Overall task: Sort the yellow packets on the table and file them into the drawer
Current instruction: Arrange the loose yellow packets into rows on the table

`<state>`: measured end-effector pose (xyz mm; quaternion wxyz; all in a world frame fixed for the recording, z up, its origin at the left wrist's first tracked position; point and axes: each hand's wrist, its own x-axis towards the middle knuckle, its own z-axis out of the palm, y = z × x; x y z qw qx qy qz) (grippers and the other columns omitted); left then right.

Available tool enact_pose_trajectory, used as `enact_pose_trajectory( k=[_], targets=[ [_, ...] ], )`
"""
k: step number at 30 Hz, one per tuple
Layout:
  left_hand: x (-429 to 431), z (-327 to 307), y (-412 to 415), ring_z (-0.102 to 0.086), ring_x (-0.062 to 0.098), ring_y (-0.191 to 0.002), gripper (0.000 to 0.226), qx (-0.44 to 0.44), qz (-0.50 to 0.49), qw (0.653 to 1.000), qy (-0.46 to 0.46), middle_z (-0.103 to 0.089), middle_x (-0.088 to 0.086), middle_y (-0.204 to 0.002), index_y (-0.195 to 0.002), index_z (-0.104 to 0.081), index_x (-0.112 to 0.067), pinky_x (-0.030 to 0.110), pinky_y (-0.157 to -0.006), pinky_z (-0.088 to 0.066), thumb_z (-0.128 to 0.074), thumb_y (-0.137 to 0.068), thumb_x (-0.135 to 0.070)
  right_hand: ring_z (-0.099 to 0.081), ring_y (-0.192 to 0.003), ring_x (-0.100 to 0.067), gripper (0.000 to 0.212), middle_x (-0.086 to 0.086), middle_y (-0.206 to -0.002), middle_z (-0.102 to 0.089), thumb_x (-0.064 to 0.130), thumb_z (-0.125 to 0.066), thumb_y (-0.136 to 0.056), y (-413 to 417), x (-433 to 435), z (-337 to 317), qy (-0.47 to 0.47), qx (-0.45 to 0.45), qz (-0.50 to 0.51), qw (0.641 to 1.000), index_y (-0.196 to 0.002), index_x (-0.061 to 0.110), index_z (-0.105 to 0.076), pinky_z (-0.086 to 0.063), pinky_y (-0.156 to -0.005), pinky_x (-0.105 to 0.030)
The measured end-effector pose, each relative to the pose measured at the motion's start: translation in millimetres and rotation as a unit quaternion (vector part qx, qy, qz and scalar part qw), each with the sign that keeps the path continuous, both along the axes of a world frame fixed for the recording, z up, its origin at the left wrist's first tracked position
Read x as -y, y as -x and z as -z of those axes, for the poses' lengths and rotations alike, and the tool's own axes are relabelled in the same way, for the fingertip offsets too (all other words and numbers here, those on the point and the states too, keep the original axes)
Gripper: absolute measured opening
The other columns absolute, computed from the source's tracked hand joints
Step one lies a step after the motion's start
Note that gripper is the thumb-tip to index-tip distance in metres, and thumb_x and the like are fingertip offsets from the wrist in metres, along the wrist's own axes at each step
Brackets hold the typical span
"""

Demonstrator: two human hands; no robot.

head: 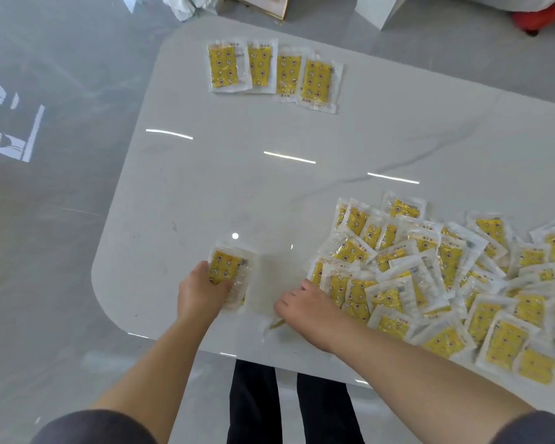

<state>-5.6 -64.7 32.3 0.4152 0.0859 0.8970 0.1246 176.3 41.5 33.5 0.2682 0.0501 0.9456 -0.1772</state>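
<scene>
left grip [202, 290] clasps a small stack [234, 274], long axis roughly 12-to-6 | right grip [305, 310] bent over a blurred packet [274, 325]; hold unclear | loose pile [446, 283] just beside it at 3 o'clock; right nearer, so the next pick looks like its job | sorted row [273, 72] at 12 on the surface [205, 187]; no drawer in sight

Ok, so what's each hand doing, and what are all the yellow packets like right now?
left hand: grips the small stack, which lies on the table.
right hand: over a blurred packet at the pile's edge; grip unclear.
big pile: jumbled, overlapping, unsorted.
row of four packets: flat, side by side, at the table's far end.
drawer: not in view.
</scene>
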Motion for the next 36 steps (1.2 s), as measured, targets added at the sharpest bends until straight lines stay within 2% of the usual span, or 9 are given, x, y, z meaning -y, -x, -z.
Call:
enact_pose_trajectory(
  k=[4,7,12,17,20,23,27,31,36],
  targets=[
    [8.2,-13.4,-18.6,-0.059,0.017,-0.072,0.015,0.034,0.016,0.999,-0.006,-0.064,0.003,-0.083,-0.09,-0.056,-0.015,0.028,-0.055,-0.047,-0.067,-0.086,-0.023,-0.052,-0.091,-0.028,0.011,0.001,-0.095,-0.058,0.014,-0.054,-0.094,-40.6,-2.6,-16.2,0.054,0.084,0.232,0.968,-0.096,0.023,-0.047,-0.033,-0.069,-0.034],
    [11.7,-18.8,-42.0,-0.06,0.017,-0.074,0.014,0.06,0.029,0.998,-0.016,-0.064,0.002,-0.084,-0.089,-0.056,-0.015,0.028,-0.057,-0.048,-0.067,-0.086,-0.023,-0.049,-0.095,-0.02,0.012,0.006,-0.102,-0.05,0.026,-0.062,-0.092,-84.9,-0.4,-18.6,0.059,0.122,0.32,0.938,-0.093,0.022,-0.05,-0.035,-0.072,-0.031],
    [15.1,-15.7,-84.2,-0.063,0.017,-0.075,0.015,0.091,0.019,0.995,-0.025,-0.065,-0.001,-0.085,-0.092,-0.057,-0.017,0.031,-0.062,-0.053,-0.069,-0.085,-0.025,-0.044,-0.121,-0.019,0.032,0.004,-0.136,-0.042,0.022,-0.063,-0.091,-133.1,9.9,-8.0,0.012,0.153,0.383,0.911,-0.123,0.019,-0.057,-0.041,-0.098,-0.03],
    [9.6,-4.1,-114.4,-0.062,0.014,-0.075,0.016,0.088,-0.002,0.996,-0.035,-0.065,-0.003,-0.086,-0.094,-0.057,-0.018,0.023,-0.056,-0.048,-0.069,-0.086,-0.026,-0.048,-0.114,-0.021,0.029,0.002,-0.124,-0.05,0.015,-0.055,-0.094,-130.8,4.4,3.7,0.003,0.153,0.358,0.921,-0.122,0.021,-0.056,-0.035,-0.098,-0.033],
    [4.1,-3.9,-122.1,-0.06,0.012,-0.074,0.019,0.075,-0.009,0.997,-0.034,-0.064,-0.003,-0.086,-0.095,-0.056,-0.016,0.02,-0.053,-0.042,-0.07,-0.087,-0.027,-0.055,-0.105,-0.023,0.006,0.004,-0.1,-0.057,0.019,-0.055,-0.095,-126.7,-3.2,3.7,0.024,0.166,0.372,0.913,-0.1,0.023,-0.054,-0.039,-0.095,-0.036],
    [-4.4,-10.1,-121.9,-0.059,0.012,-0.073,0.02,0.066,-0.023,0.997,-0.042,-0.064,-0.001,-0.086,-0.092,-0.057,-0.016,0.021,-0.052,-0.04,-0.071,-0.086,-0.028,-0.055,-0.083,-0.021,0.028,0.005,-0.077,-0.047,0.025,-0.06,-0.093,-126.2,-21.3,-1.0,0.097,0.169,0.432,0.88,-0.076,0.023,-0.038,-0.043,-0.068,-0.032],
    [-22.6,-21.9,-108.9,-0.064,0.018,-0.075,0.02,0.056,-0.049,0.995,-0.07,-0.068,0.003,-0.083,-0.089,-0.061,-0.014,0.027,-0.057,-0.047,-0.075,-0.081,-0.027,-0.03,-0.06,-0.009,0.041,0.006,-0.072,-0.03,0.03,-0.067,-0.088,-123.9,-68.6,-24.4,0.214,0.119,0.498,0.832,-0.071,0.019,-0.031,-0.023,-0.054,-0.026],
    [-57.3,-32.4,-87.4,-0.069,0.022,-0.08,0.018,0.073,-0.113,0.982,-0.129,-0.072,0.002,-0.084,-0.089,-0.065,-0.017,0.038,-0.073,-0.057,-0.078,-0.078,-0.021,-0.032,-0.067,-0.003,0.042,0.014,-0.078,-0.029,0.035,-0.069,-0.088,-113.4,-123.6,-39.0,0.309,0.062,0.59,0.743,-0.075,0.031,-0.03,-0.029,-0.058,-0.023],
    [-115.5,-35.8,-49.7,-0.07,0.021,-0.082,0.021,0.098,-0.095,0.975,-0.176,-0.073,0.002,-0.087,-0.095,-0.065,-0.016,0.04,-0.079,-0.058,-0.078,-0.078,-0.019,-0.048,-0.116,-0.022,0.03,0.001,-0.118,-0.051,0.036,-0.068,-0.089,-72.3,-178.5,-40.7,0.336,-0.007,0.665,0.667,-0.109,0.02,-0.053,-0.042,-0.095,-0.038]
  ],
)
